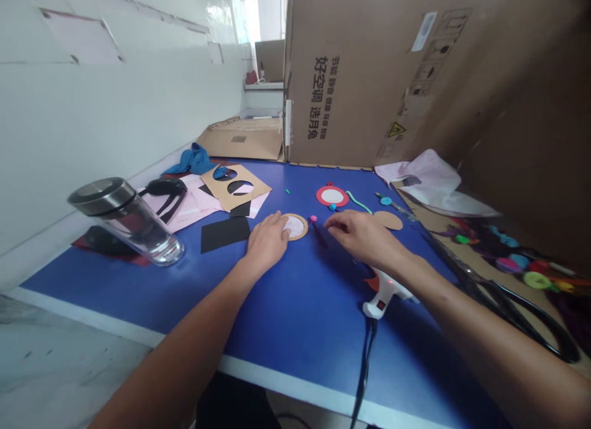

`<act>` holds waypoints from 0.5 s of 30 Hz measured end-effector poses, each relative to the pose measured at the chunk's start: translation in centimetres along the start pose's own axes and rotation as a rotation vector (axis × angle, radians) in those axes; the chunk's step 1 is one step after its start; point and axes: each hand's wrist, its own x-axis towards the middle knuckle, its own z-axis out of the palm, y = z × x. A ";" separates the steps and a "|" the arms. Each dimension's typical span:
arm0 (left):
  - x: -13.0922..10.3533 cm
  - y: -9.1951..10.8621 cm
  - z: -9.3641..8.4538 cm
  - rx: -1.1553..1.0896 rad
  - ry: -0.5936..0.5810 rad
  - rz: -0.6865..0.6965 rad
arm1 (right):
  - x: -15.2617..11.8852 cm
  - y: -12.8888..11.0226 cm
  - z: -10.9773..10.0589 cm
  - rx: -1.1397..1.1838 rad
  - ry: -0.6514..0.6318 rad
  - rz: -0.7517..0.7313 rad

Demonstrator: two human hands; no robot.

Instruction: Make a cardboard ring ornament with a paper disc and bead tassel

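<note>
My left hand (269, 236) lies with its fingers stretched over the left edge of a round cardboard disc (302, 228) with a white centre. To the right, my right hand (357, 232) hovers above the blue table, its fingers curled and thumb near the index finger; whether anything small is between them is too small to tell. Between the hands is a pink bell (313, 219) with a dark red tassel (320, 237). Under my right forearm lies a white glue gun (382, 293) with an orange trigger. A red-rimmed disc (332, 196) lies beyond.
A glass bottle (138, 223) stands left, near black paper (225, 234) and cardboard with round holes (257, 184). Large black scissors (503, 300) lie right, beside colourful felt pieces (512, 263). A big carton (360, 78) stands behind. A cable (364, 367) crosses the front edge.
</note>
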 end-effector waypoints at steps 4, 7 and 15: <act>0.2 -0.8 -0.2 -0.074 -0.005 -0.025 | -2.3 1.9 -1.0 0.042 0.122 0.037; 0.2 -1.1 -0.3 -0.059 -0.035 -0.017 | -3.8 3.7 -1.3 0.068 0.196 0.082; 0.1 -0.9 0.1 0.005 -0.092 -0.007 | -5.0 6.2 -0.4 0.160 0.401 0.090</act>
